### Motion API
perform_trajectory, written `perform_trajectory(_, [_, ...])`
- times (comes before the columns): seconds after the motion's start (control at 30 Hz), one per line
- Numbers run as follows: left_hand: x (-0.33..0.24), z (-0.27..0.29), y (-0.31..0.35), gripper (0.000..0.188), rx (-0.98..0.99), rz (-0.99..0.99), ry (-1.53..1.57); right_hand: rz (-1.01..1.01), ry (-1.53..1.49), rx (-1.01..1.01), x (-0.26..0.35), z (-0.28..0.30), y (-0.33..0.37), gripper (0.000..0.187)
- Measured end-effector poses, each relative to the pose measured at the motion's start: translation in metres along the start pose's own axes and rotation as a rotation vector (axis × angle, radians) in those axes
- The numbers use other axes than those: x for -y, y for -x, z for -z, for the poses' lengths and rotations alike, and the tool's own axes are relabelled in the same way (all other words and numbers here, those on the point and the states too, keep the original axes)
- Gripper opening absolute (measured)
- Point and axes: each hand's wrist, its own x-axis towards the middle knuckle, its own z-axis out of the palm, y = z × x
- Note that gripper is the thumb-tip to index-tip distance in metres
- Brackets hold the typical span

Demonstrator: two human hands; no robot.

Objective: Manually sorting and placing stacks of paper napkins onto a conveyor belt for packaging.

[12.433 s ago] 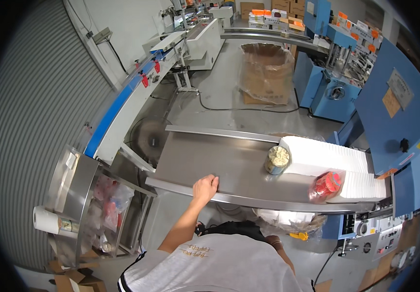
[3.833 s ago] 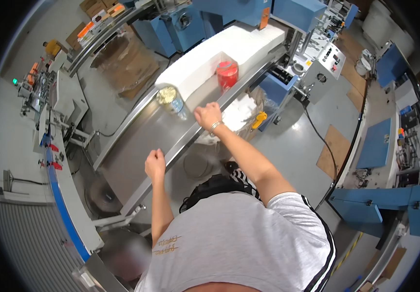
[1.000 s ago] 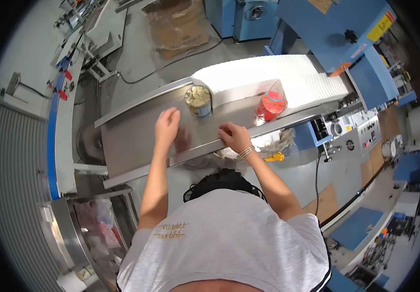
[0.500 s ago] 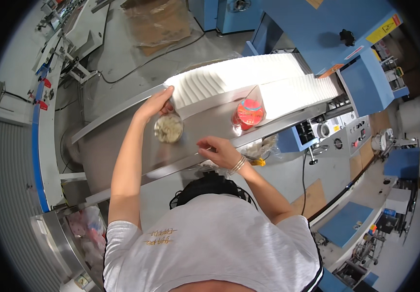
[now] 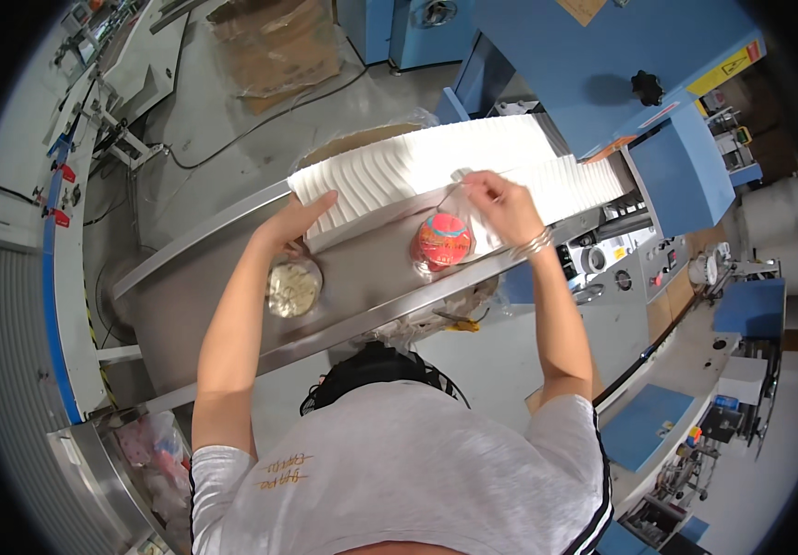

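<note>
1. Clear jar (image 5: 294,288), pale contents, on metal bed (image 5: 352,277); side blurred.
2. Left hand (image 5: 295,222): thumb at left end of white ridged stack (image 5: 380,182); fingers hidden, grip indeterminable.
3. Red jar (image 5: 442,244), beside stack.
4. Right hand (image 5: 508,209): fingertips bunched; anything pinched, indistinct.

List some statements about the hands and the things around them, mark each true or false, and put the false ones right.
1. The left hand is at the left end of the white stack. True.
2. The bracelets are on the left wrist. False: the bracelets are on the right wrist.
3. The red-topped container is to the right of the jar with pale contents. True.
4. The right hand is closest to the pale jar. False: the right hand is by the red-topped container.
5. A black knob is on the blue machine panel. True.
</note>
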Motion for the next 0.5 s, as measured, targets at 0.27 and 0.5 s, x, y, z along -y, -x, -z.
perform_trajectory(0.27, [0.009, -0.018, -0.013, 0.077, -0.026, -0.319, 0.359, -0.091, 0.68, -0.474, -0.102, 0.048, -0.097, 0.016])
perform_trajectory(0.5, [0.015, -0.023, -0.007, 0.077, 0.045, -0.328, 0.415, -0.321, 0.63, -0.375, -0.12, 0.047, -0.12, 0.023])
